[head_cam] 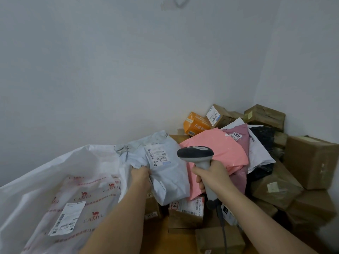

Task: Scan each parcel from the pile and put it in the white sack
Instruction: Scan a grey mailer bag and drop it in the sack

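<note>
Filling pale-walled corner [256,70]: parcel pile [275,180].

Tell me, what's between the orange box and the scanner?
In the head view, a pink mailer bag lies between the orange box and the scanner held in the right hand.

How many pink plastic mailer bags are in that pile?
2. A salmon-pink plastic mailer bag lies behind the grey handheld scanner; a duller mauve-pink plastic mailer bag with a label sits just right of it, farther back. Others may be buried.
</note>
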